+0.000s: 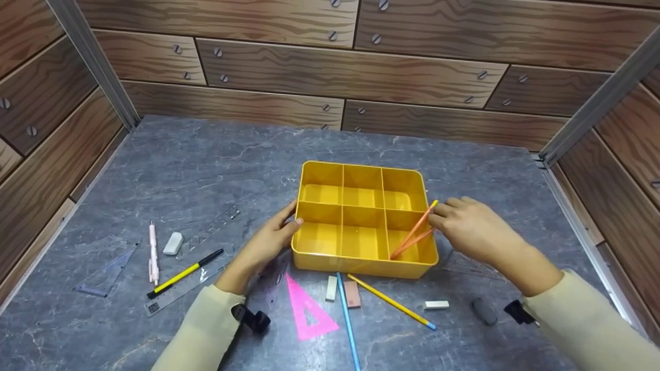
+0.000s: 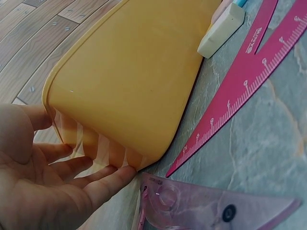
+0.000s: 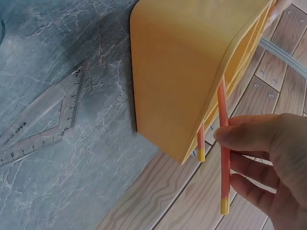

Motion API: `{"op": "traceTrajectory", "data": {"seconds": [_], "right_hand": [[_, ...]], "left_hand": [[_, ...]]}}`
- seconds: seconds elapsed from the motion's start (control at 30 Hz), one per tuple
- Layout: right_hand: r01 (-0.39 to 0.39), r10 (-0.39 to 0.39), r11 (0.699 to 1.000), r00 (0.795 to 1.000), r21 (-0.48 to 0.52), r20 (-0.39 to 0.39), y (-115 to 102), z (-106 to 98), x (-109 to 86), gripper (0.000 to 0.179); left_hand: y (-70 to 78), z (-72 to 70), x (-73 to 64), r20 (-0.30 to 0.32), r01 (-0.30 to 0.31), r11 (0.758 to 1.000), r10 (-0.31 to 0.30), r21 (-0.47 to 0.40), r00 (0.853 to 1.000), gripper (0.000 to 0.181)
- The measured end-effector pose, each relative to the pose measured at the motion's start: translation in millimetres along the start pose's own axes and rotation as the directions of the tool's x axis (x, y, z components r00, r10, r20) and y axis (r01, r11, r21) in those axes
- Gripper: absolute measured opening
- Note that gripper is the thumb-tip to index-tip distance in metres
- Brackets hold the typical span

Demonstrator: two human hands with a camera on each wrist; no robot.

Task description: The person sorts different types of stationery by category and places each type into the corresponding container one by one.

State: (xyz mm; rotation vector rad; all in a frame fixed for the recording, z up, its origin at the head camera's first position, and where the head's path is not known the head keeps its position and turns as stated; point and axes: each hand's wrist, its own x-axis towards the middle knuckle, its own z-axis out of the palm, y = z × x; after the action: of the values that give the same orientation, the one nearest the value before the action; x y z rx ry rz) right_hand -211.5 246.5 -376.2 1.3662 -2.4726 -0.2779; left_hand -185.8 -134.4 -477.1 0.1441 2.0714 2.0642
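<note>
A yellow box (image 1: pixel 361 264) with six compartments stands on the table. My left hand (image 1: pixel 270 234) is at its left side, fingertips against the outer wall and thumb at the rim, fingers fairly straight in the left wrist view (image 2: pixel 53 177). My right hand (image 1: pixel 472 226), beyond the box's right wall, pinches an orange pencil (image 3: pixel 224 167) with a yellow end between thumb and fingers. This pencil's other end reaches into the front right compartment. A second orange pencil (image 3: pixel 201 139) leans out over the rim beside it.
Before the box lie a pink set square (image 1: pixel 296 304), a blue pencil (image 1: pixel 348 319), a yellow pencil (image 1: pixel 392 300) and several erasers, one white (image 1: pixel 436 305). At left are a yellow-black pen (image 1: pixel 185 273), a pink pen (image 1: pixel 153 252) and clear rulers. A clear set square (image 3: pixel 62 110) lies right.
</note>
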Motion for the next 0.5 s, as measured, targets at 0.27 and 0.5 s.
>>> {"op": "traceTrajectory", "data": {"seconds": [0.27, 0.5], "right_hand": [[0.048, -0.047, 0.999, 0.998, -0.021, 0.037, 0, 8, 11.2, 0.014], [0.080, -0.077, 0.995, 0.995, -0.054, 0.058, -2, 11, 18.7, 0.015]], "left_hand": [[0.7, 0.4, -0.3, 0.013, 0.002, 1.000, -0.002, 0.005, 1.000, 0.062], [0.1, -0.1, 0.0, 0.046, -0.019, 0.999, 0.021, -0.047, 0.999, 0.060]]}}
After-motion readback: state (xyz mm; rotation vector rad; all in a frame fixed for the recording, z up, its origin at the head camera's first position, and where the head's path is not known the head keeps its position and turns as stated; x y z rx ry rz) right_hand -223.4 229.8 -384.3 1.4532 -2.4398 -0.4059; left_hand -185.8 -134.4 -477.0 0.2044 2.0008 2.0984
